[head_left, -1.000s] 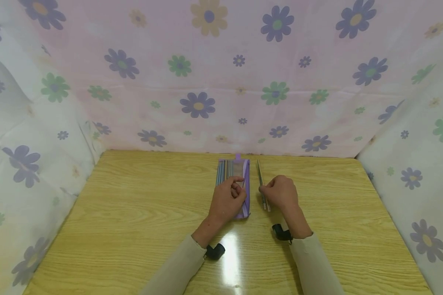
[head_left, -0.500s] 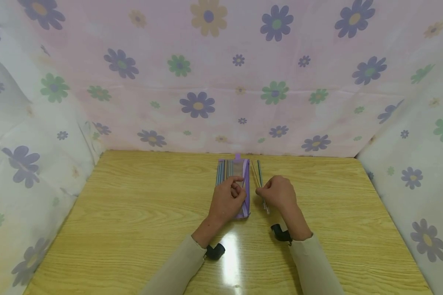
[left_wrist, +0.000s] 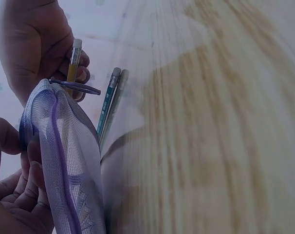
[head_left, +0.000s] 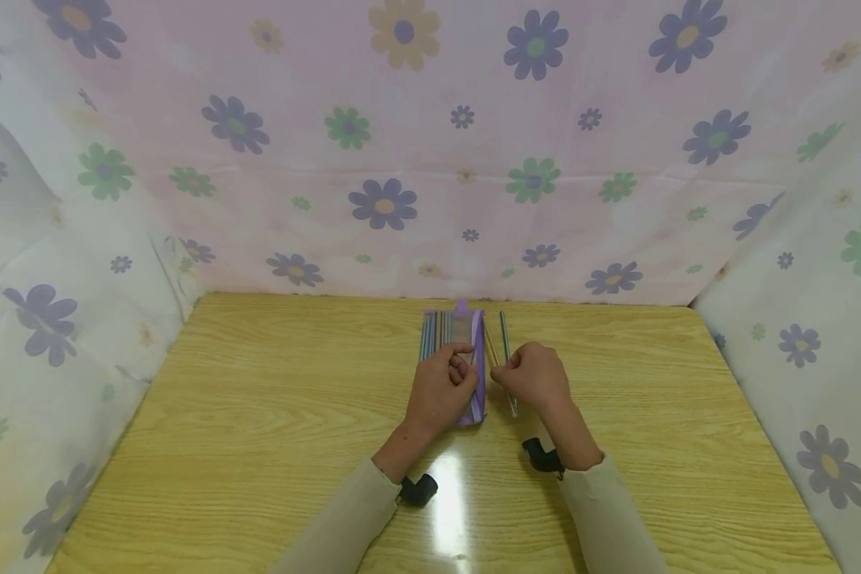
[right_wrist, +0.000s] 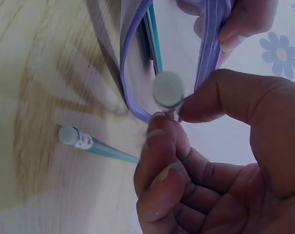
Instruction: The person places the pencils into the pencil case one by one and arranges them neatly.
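Note:
A mesh pencil pouch [head_left: 462,327] with purple trim lies near the far table edge, several pencils [head_left: 436,327] showing inside. My left hand [head_left: 441,392] grips its right side by the zip edge; the right wrist view shows the purple-rimmed mouth [right_wrist: 211,44] held apart, with teal pencils within. Between thumb and fingers, my right hand [head_left: 540,375] pinches a yellow pencil [left_wrist: 73,66] near its white eraser [right_wrist: 168,90]. That pencil slants beside the pouch's zip side, its far end close to the rim. A teal pencil [head_left: 505,331] lies on the table just right of it.
The wood-grain table [head_left: 273,414] has a bright reflection in front of the pouch. Flowered cloth [head_left: 430,143] hangs behind and along both sides. Each wrist carries a black camera mount [head_left: 541,456]. A zip pull [left_wrist: 77,87] sticks out from the pouch's near end.
My right hand has picked the yellow pencil up from beside the teal one and moved it left toward the pouch's zip side. The left hand and pouch have stayed in place.

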Available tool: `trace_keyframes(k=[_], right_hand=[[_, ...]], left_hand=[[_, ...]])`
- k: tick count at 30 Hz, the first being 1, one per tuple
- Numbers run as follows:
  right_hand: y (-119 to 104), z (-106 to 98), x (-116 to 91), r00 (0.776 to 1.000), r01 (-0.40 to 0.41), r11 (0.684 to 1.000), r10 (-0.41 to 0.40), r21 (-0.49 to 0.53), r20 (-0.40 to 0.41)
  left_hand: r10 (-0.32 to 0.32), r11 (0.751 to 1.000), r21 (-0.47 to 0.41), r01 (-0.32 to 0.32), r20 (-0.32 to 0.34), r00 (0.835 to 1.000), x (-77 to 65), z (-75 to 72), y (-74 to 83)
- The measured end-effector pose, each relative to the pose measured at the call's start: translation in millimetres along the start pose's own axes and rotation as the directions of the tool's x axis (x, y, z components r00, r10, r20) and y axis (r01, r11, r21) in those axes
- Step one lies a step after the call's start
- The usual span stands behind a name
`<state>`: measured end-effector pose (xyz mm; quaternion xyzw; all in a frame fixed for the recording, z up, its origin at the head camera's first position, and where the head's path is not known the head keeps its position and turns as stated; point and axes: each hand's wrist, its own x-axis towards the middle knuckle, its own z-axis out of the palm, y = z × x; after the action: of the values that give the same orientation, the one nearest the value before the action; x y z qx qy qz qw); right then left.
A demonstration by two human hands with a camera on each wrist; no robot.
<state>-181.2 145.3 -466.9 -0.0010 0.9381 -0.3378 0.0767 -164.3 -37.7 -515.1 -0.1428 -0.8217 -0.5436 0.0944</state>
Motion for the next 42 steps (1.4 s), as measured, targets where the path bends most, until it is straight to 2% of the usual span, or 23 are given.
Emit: trace_keyframes(k=[5, 14, 29, 37, 42], right_hand=[[0, 3, 2, 1.000, -0.009, 0.999, 0.010, 0.044, -0.020], [1, 11, 6, 1.000, 0.000, 0.985, 0.000, 0.172, -0.001], [2, 24, 10, 0.997, -0.077, 0.930, 0.062, 0.359, 0.053], [2, 29, 11, 0.995, -0.092, 0.908, 0.071, 0.409, 0.066], [2, 29, 11, 0.995, -0.089, 0.905, 0.066, 0.415, 0.069]], left_hand=[[0.003, 1.000, 0.003, -0.003, 0.002, 1.000, 0.0, 0.2, -0.1], [0.013, 1.000, 0.006, -0.013, 0.001, 1.000, -0.4, 0.3, -1.5], [-0.005, 1.000, 0.011, 0.004, 0.008, 1.000, -1.0, -0.1, 0.9], [-0.003, 1.000, 0.018, 0.003, 0.007, 1.000, -1.1, -0.7, 0.8], [0.001, 1.000, 0.014, -0.001, 0.004, 1.000, -1.4, -1.0, 1.2]])
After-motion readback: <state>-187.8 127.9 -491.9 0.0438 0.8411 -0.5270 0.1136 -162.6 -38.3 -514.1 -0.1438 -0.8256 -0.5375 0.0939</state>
